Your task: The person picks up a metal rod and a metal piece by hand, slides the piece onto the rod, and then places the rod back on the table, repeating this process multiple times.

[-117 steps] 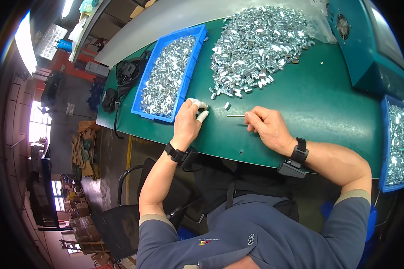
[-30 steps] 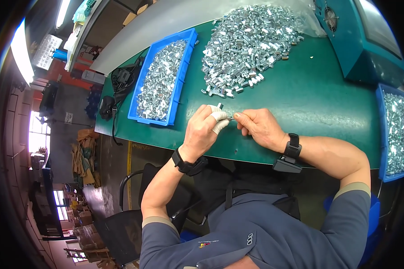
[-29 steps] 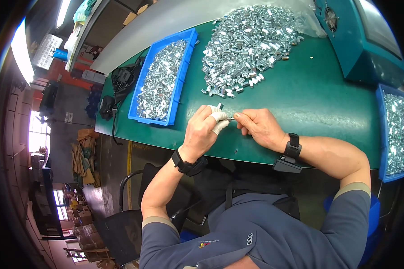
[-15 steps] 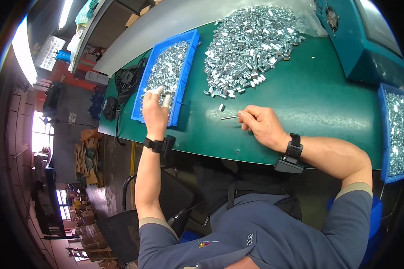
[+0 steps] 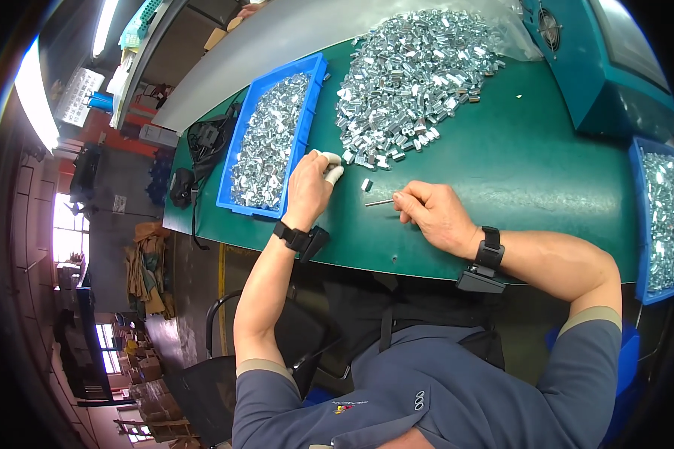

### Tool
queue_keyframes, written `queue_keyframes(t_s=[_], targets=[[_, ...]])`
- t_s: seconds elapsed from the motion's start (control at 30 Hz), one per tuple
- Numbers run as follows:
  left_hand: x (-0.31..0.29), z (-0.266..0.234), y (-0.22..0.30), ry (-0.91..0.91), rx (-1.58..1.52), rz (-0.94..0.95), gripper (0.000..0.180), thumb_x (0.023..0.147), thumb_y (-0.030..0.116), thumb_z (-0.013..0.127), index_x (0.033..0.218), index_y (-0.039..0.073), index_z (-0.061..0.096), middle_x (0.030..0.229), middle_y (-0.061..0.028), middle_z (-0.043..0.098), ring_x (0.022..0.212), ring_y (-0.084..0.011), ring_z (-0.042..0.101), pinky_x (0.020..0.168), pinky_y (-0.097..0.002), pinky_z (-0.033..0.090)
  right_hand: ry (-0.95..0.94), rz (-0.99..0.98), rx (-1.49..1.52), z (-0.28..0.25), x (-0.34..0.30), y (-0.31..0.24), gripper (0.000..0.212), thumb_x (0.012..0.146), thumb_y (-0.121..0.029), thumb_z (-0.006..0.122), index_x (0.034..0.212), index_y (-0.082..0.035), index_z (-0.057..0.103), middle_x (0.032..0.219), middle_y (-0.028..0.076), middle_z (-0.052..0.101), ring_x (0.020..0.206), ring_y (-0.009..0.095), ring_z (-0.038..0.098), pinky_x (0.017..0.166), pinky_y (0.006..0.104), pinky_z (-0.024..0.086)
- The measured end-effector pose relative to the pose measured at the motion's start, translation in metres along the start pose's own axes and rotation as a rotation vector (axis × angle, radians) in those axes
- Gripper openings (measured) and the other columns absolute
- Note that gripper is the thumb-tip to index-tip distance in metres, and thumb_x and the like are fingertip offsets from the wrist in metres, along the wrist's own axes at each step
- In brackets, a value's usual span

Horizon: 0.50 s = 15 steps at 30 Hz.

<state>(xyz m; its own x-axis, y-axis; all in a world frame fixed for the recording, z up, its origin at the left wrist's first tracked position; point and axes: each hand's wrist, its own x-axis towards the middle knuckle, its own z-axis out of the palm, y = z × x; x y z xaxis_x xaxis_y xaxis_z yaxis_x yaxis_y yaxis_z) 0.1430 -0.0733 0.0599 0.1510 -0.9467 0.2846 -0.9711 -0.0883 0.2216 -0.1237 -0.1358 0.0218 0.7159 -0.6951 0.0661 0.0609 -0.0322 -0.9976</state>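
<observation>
White finger cots cover the fingertips of my left hand [image 5: 311,188], which is between the blue tray and the loose pile. Its thumb and fingers are a little apart, with nothing visible between them. My right hand [image 5: 436,215] is closed on a thin metal rod [image 5: 380,202] that points left, low over the green table. Just past the rod's tip, a single small metal nut [image 5: 366,185] lies by itself. Beyond both hands spreads a big pile of long, shiny nuts [image 5: 416,78]. The blue tray [image 5: 286,179] to the left holds many similar pieces.
A teal machine with a fan grille [image 5: 549,34] occupies the far right of the green table [image 5: 517,187]. Another blue tray of metal pieces [image 5: 660,224] is at the right edge. A black bag [image 5: 208,138] lies left of the near tray. Clear plastic sheeting [image 5: 518,41] lies behind the pile.
My left hand has moved right, out from over the blue tray to beside the pile's near edge. My right hand still holds the rod, almost in the same place.
</observation>
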Motion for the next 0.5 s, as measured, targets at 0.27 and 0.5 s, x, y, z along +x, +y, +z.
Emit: queue_keyframes(t_s=[0.27,0.5], targets=[[-0.021,0.001,0.002,0.006,-0.039,-0.012,0.019,0.086,0.004,0.078,0.105,0.003,0.073,0.096,-0.0094,0.067,0.086,-0.0256,0.066,0.078,-0.0363,0.054,0.009,-0.001,0.006,0.002,0.002,0.004,0.028,0.104,-0.026,0.062,0.094,-0.001,0.070,0.075,0.007,0.072,0.067,0.014,0.066,0.063,0.0316,0.050],[-0.042,-0.016,0.046,0.035,-0.264,0.025,0.024,0.080,-0.002,0.080,0.101,0.004,0.071,0.095,-0.0104,0.067,0.089,-0.0294,0.067,0.078,-0.0385,0.055,-0.003,0.016,0.029,0.000,0.001,0.001,0.024,0.106,-0.023,0.062,0.102,0.000,0.069,0.081,0.002,0.070,0.073,0.008,0.060,0.067,0.0260,0.050]])
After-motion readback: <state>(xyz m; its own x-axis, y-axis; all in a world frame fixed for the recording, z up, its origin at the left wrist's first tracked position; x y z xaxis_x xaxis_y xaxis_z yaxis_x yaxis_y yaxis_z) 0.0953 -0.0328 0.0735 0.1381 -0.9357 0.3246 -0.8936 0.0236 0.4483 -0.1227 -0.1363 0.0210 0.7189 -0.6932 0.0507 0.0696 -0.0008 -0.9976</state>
